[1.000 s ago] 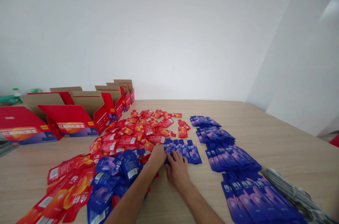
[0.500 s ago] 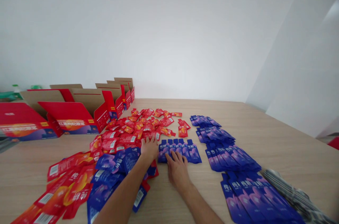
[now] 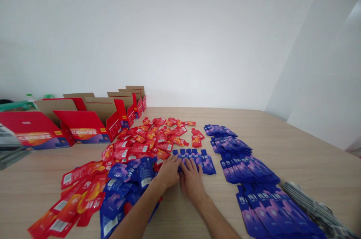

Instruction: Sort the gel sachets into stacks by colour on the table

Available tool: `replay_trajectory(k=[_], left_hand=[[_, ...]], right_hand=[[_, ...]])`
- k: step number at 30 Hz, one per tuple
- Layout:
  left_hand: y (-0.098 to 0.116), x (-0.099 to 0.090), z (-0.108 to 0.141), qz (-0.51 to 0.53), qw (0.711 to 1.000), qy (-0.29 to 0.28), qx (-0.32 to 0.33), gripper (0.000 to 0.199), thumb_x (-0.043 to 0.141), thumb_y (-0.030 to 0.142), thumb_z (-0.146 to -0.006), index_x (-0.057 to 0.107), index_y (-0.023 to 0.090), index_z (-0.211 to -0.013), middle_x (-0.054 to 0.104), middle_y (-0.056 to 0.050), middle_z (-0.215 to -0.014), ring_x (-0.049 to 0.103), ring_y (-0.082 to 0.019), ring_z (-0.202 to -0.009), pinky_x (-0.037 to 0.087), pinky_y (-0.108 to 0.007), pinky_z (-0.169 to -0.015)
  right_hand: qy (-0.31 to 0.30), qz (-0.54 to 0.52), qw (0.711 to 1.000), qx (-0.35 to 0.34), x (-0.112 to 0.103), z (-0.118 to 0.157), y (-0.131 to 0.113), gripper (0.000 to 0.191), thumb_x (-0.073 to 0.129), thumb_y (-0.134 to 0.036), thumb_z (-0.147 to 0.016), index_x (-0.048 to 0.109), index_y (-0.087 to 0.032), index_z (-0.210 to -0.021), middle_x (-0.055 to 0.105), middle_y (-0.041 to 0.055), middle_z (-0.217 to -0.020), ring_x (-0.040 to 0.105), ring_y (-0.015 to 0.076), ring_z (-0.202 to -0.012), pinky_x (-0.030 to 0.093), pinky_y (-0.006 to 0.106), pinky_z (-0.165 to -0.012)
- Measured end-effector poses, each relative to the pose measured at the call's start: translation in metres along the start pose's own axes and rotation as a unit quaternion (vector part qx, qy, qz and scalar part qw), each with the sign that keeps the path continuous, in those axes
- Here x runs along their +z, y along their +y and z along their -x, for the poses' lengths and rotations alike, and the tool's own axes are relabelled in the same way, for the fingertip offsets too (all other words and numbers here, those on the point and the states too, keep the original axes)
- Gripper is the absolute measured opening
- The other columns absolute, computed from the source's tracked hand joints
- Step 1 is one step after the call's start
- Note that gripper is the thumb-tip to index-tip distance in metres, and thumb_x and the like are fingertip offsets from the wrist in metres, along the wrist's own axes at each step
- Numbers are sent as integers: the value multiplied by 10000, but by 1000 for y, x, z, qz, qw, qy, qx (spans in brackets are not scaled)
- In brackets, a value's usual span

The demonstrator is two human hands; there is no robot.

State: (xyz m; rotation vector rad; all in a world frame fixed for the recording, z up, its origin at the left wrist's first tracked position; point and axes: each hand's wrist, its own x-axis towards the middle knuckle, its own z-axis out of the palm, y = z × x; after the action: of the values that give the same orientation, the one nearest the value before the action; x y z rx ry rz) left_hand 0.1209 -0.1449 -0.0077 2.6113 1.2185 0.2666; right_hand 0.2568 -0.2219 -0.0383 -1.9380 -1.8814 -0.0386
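A row of overlapping blue pouches (image 3: 208, 163) with narrow spouts lies in the middle of the table. My left hand (image 3: 169, 172) rests over the row's left end, its fingers stretched forward and touching the leftmost pouch. Right beside it, my right hand (image 3: 192, 179) lies palm down with fingers spread on the lower part of the row. Neither hand is closed on anything I can see. Left of my left hand is a loose heap of blue pouches (image 3: 120, 190), partly hidden by my forearm.
Red pouches (image 3: 138, 148) are heaped at centre left, with larger-looking ones (image 3: 76, 197) nearer me. Overlapping blue pouch stacks (image 3: 248, 167) line the right side. Open red boxes (image 3: 90, 124) stand at the back left. A bundle of grey striped strips (image 3: 310, 205) lies at the right.
My left hand has moved right, from the edge of the red pouches onto the left end of the blue row. My right hand stays at the row. The view has shifted slightly.
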Motion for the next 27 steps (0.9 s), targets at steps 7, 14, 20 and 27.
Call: replay_trajectory(k=[7,14,20,27], left_hand=[[21,6,4,2,1000,1,-4,556,505,317,-815,554,177,-1351,502,-103,-1456,407,-269,-1372,300,-419,-1152],[31,5,5,-33,999,15,-15,438,433,280,-885,584,179,-1283,552,-112,-1394,442,-257,-1335,368,-429,-1094],[33,6,2,-54,997,47,5,436,421,311,-904,576,167,-1285,568,-134,-1354,462,-277,-1306,358,-451,-1093],[27,-12,-24,-86,994,71,5,448,354,250,-921,532,182,-1326,508,-133,-1426,408,-287,-1354,299,-482,-1133]], right_hand=[[-46,27,998,42,-1,1,22,464,372,-257,-931,524,-283,-1369,444,60,-1509,317,266,-1422,139,524,-1136],[-40,13,998,48,-1,-1,25,460,342,-246,-935,540,-302,-1347,479,32,-1485,360,245,-1400,157,523,-1136],[-39,8,998,52,-8,-2,17,458,336,-267,-942,541,-290,-1350,482,43,-1481,347,259,-1410,184,542,-1128],[-50,24,998,30,-30,-50,14,505,395,-188,-879,549,-245,-1357,502,69,-1459,394,258,-1380,318,415,-1092]])
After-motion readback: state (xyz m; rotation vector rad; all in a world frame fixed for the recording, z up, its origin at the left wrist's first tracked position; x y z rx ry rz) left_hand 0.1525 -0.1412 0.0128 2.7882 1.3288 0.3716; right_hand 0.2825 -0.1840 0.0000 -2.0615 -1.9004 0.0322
